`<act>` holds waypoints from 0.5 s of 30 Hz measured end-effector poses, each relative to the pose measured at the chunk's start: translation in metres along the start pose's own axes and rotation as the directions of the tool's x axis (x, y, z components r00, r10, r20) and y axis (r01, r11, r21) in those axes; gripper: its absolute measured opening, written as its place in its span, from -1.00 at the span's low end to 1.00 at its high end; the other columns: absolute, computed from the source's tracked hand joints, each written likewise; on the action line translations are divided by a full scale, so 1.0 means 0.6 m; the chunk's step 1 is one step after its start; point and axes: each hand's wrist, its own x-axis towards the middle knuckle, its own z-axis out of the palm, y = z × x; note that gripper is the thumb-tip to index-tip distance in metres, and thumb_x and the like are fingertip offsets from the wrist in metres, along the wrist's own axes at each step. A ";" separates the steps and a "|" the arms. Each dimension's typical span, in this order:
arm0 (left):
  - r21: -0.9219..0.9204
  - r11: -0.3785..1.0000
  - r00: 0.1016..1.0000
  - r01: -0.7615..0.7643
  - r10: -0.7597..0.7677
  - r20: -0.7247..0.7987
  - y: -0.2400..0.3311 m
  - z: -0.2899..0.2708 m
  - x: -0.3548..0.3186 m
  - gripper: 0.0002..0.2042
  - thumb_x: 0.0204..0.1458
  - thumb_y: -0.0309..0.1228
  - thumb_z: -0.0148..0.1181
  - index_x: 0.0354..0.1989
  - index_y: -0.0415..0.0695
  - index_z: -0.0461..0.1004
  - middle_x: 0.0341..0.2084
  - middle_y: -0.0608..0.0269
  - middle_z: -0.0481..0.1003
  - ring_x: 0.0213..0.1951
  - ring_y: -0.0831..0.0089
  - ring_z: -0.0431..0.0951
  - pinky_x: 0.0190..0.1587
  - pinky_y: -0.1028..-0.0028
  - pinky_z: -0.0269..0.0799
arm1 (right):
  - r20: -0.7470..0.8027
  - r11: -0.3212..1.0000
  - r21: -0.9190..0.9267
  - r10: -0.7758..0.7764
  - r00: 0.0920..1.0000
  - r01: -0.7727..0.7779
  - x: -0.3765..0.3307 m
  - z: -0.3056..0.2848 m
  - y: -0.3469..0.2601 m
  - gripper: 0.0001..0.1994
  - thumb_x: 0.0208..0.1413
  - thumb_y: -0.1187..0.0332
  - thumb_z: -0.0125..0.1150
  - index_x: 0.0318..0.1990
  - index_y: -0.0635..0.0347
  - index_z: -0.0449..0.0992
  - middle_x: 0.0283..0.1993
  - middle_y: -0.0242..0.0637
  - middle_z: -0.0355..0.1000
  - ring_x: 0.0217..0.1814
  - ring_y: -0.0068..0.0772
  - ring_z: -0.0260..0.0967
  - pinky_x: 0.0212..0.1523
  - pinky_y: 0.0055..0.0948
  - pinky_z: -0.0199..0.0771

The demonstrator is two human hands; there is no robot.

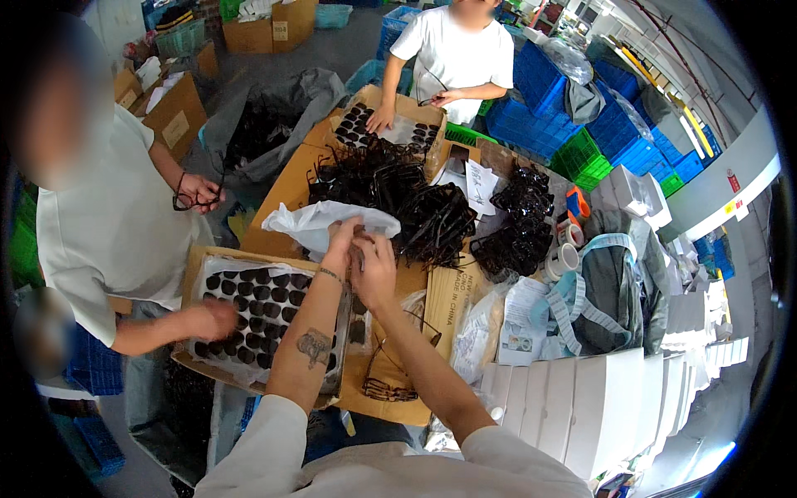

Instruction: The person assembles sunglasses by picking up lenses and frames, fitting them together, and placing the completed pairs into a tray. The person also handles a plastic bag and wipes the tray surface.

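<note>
The fingertips of both hands meet over a small dark piece, most likely a lens or a part of a frame, and they seem to pinch it between them; the piece is too small and too hidden to name with certainty. The left hand [340, 236] has its fingers bent and pressed together around this piece, and the right hand [374, 266] closes on it from the other side, the thumb toward the left hand. So the piece lies exactly between the two hands, not closer to one than the other, and I cannot tell its long axis.

I take the tray of dark lenses [266, 311] as the landmark. The hands are just beyond its far right corner, above the cardboard tabletop [286, 187]. A white plastic bag [311, 222] lies directly beyond the fingers, touching or almost touching them. Further beyond is a big heap of black spectacle frames [407, 203]. On the near right of the tray, a single brown frame [390, 373] lies under the right forearm.

A co-worker's hand [212, 319] rests on the left side of the tray. Another person stands at the far end of the table, at a second tray. White boxes [573, 398] stand well to the right.
</note>
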 end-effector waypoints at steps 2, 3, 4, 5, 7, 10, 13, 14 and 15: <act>-0.079 0.995 0.997 -0.065 0.062 -0.047 -0.005 0.007 0.012 -0.88 0.02 -0.51 0.18 -0.31 -0.24 0.40 -0.54 0.18 0.47 -0.52 0.36 0.49 -0.45 0.33 0.43 | -0.029 0.996 0.089 -0.022 0.999 0.024 0.003 -0.024 -0.010 -0.63 -0.18 0.69 0.20 -0.12 0.28 0.48 -0.09 -0.09 0.37 -0.05 0.13 0.33 -0.06 -0.19 0.41; -0.144 0.984 0.994 -0.104 0.099 -0.044 -0.007 0.011 0.009 -0.91 0.03 -0.51 0.16 -0.35 -0.23 0.40 -0.58 0.22 0.45 -0.54 0.38 0.47 -0.47 0.35 0.41 | -0.049 0.996 0.083 -0.024 0.999 0.028 0.005 -0.040 -0.018 -0.71 -0.09 0.68 0.20 -0.15 0.29 0.47 -0.10 -0.10 0.38 -0.09 0.02 0.36 -0.06 -0.24 0.42; -0.197 0.972 0.991 -0.128 0.117 -0.067 -0.004 0.011 0.001 -0.93 0.03 -0.51 0.15 -0.39 -0.22 0.39 -0.61 0.26 0.43 -0.56 0.41 0.45 -0.48 0.37 0.38 | -0.088 0.992 0.128 0.018 0.996 -0.007 0.011 -0.055 -0.023 -0.74 -0.05 0.66 0.19 -0.15 0.28 0.47 -0.10 -0.12 0.39 -0.09 -0.06 0.37 -0.06 -0.27 0.41; -0.213 0.965 0.988 -0.150 0.139 -0.062 0.003 0.009 -0.013 -0.95 0.03 -0.52 0.13 -0.39 -0.19 0.39 -0.58 0.28 0.43 -0.54 0.42 0.44 -0.45 0.40 0.38 | -0.131 0.981 0.189 0.066 0.989 -0.040 0.016 -0.071 -0.028 -0.76 -0.01 0.65 0.18 -0.14 0.28 0.46 -0.10 -0.14 0.40 -0.09 -0.14 0.38 -0.06 -0.30 0.41; -0.288 0.931 0.974 -0.224 0.204 -0.097 0.016 -0.010 -0.069 -0.98 0.06 -0.50 0.07 -0.37 -0.09 0.39 -0.47 0.33 0.45 -0.42 0.46 0.46 -0.32 0.49 0.38 | -0.172 0.926 0.339 0.236 0.956 -0.167 0.017 -0.105 -0.036 -0.80 0.10 0.59 0.16 -0.10 0.27 0.45 -0.08 -0.21 0.41 -0.06 -0.32 0.37 -0.04 -0.37 0.39; -0.396 0.915 0.928 -0.076 0.210 0.307 0.011 -0.079 -0.227 -0.69 0.25 -0.28 -0.07 0.00 -0.20 0.46 -0.24 0.20 0.53 -0.17 0.31 0.55 -0.04 0.31 0.48 | -0.062 0.682 0.613 0.545 0.836 -0.399 0.015 -0.143 -0.028 -0.67 0.26 0.33 0.14 0.08 0.34 0.39 0.00 -0.14 0.44 -0.01 -0.32 0.38 0.06 -0.38 0.36; 0.038 0.997 0.978 0.068 -0.074 0.195 -0.005 -0.148 -0.389 -0.59 0.23 -0.29 -0.03 0.15 -0.30 0.38 -0.04 0.10 0.53 0.00 0.28 0.55 0.07 0.33 0.47 | 0.391 0.479 0.541 0.584 0.711 -0.691 -0.001 -0.157 -0.032 -0.14 0.15 -0.04 0.23 0.38 0.39 0.01 0.35 0.10 0.14 0.36 -0.10 0.15 0.30 -0.20 0.17; 0.015 0.993 0.963 0.119 -0.119 0.243 -0.021 -0.158 -0.435 -0.57 0.21 -0.31 0.01 0.18 -0.33 0.36 0.00 0.08 0.53 0.05 0.27 0.54 0.10 0.34 0.45 | 0.602 0.380 0.377 0.593 0.535 -0.845 -0.009 -0.158 -0.039 0.04 0.08 -0.16 0.26 0.45 0.40 -0.15 0.45 0.15 -0.01 0.48 -0.04 0.01 0.38 -0.14 0.06; 0.027 0.986 0.928 0.167 -0.167 0.333 -0.022 -0.168 -0.453 -0.58 0.21 -0.33 0.03 0.17 -0.31 0.37 0.00 0.09 0.53 0.05 0.27 0.54 0.11 0.34 0.45 | 0.775 0.274 0.334 0.465 0.428 -0.902 -0.014 -0.162 -0.045 0.23 -0.06 -0.32 0.28 0.47 0.37 -0.32 0.51 0.14 -0.16 0.55 -0.02 -0.15 0.45 -0.10 -0.09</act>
